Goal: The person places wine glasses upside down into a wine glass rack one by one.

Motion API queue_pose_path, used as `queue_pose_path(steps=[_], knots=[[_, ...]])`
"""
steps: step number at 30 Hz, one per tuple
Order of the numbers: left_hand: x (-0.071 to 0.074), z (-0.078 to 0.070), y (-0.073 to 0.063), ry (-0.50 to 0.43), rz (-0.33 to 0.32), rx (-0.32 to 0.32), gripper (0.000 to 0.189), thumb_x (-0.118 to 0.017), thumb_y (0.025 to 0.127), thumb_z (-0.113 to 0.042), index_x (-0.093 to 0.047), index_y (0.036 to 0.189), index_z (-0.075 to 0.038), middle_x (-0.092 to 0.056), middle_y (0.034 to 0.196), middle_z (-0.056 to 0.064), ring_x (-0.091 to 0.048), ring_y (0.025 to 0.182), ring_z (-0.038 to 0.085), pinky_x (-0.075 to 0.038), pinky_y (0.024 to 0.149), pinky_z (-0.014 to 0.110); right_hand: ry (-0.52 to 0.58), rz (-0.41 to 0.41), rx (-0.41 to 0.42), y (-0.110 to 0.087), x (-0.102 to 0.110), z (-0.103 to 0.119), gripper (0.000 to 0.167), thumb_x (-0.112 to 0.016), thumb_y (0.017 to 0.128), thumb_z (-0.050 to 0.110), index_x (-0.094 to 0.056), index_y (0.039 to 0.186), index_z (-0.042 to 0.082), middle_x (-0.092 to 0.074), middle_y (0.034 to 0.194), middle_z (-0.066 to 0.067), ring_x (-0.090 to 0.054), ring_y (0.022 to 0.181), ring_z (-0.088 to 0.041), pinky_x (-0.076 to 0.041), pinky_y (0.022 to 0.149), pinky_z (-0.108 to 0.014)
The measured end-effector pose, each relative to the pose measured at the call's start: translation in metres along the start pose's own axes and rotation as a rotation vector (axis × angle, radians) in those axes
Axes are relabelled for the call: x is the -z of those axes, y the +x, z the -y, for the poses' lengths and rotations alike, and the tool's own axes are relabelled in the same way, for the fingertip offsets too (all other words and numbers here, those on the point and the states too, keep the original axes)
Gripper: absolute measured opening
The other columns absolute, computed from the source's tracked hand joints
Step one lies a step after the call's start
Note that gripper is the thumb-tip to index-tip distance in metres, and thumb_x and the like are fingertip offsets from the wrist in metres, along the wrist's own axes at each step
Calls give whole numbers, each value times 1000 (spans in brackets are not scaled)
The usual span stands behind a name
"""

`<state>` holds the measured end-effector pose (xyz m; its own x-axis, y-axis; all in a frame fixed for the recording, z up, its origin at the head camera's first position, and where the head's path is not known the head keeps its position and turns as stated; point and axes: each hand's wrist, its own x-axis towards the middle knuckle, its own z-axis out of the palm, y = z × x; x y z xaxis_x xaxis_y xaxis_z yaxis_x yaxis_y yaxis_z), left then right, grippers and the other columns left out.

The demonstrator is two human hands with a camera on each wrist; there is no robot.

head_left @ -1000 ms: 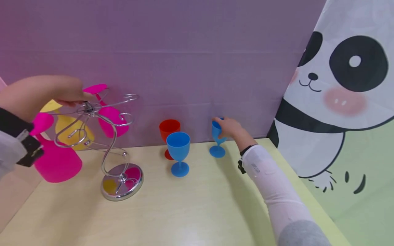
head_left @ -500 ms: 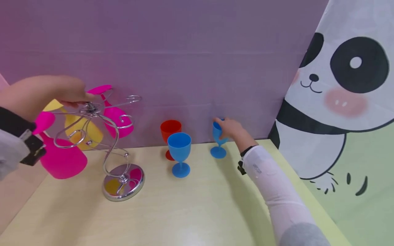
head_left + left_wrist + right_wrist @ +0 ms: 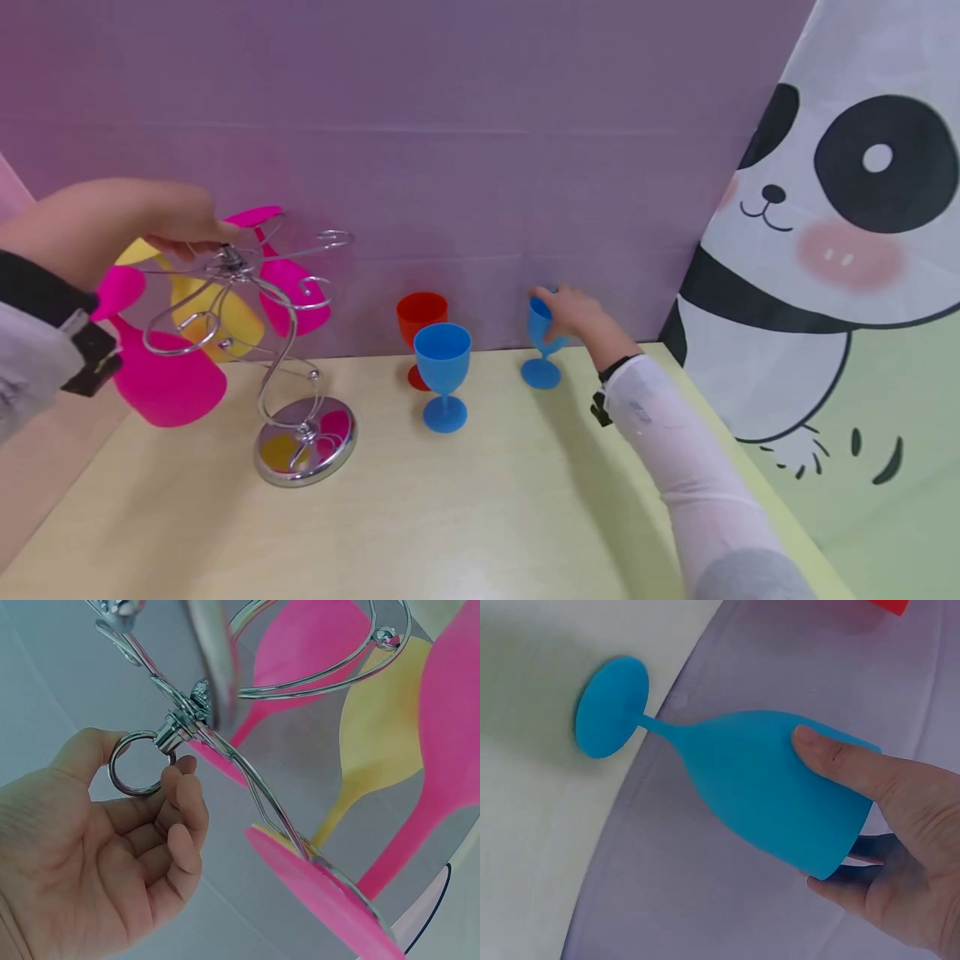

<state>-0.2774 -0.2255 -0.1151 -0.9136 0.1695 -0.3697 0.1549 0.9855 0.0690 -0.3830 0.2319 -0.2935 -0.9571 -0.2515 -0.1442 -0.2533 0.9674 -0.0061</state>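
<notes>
On the left of the head view, my left hand [image 3: 168, 217] is at the top of a chrome wire goblet rack [image 3: 306, 475]. The left wrist view shows thumb and fingers pinching its top ring [image 3: 113, 771]. Upside down on the rack's arms hang two pink goblets [image 3: 168, 379] and a yellow goblet [image 3: 232, 321]. Farther right, my right hand [image 3: 573, 312] grips a blue goblet [image 3: 757, 780] by its bowl, thumb on one side and fingers on the other. That goblet stands upright near the table's back edge, its foot [image 3: 540, 374] in plain sight.
Between the rack and my right hand stand another blue goblet [image 3: 442, 362] and, partly behind it, a red goblet [image 3: 422, 315]. The pale table [image 3: 465, 517] ends at a purple backdrop [image 3: 450, 167]. A panda-print sheet [image 3: 810, 367] hangs at the right.
The rack's top has shifted slightly to the right with its hanging goblets. The whole head view has drifted a little. My right hand stays on the blue goblet.
</notes>
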Motion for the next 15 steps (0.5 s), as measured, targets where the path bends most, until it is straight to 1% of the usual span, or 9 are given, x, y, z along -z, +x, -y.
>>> queue_pose_path(steps=[6,8,13,15], knots=[[2,0,-1,-3,4,12,49,-40,103,-34,-38,57,-17,-33,54,-8,-31,49,5,-33,52,22,-6,-43,11,-3,14,-7,90,-80,79,32,-26,151,28,-34,145,-26,-45,125,-46,-47,92,-61],[1,1,-1,-7,8,12,49,-39,103,-35,-38,57,-17,-33,54,-8,-30,49,6,-32,52,21,-1,-57,16,-5,22,-8,90,-80,79,32,-26,151,28,-34,145,-26,-44,126,-46,-47,92,-62],[0,4,-2,-17,1,14,47,-40,103,-35,-39,60,-15,-34,57,-6,-35,56,10,-36,56,25,66,-106,30,-18,44,-10,88,-79,79,31,-26,150,27,-31,146,-26,-40,129,-47,-44,93,-65],[0,5,-3,-10,-7,14,46,-40,102,-36,-47,66,-8,-43,63,0,-43,63,15,-41,60,30,106,-137,36,-25,55,-12,87,-79,79,31,-27,149,27,-30,147,-27,-38,131,-47,-43,94,-65]])
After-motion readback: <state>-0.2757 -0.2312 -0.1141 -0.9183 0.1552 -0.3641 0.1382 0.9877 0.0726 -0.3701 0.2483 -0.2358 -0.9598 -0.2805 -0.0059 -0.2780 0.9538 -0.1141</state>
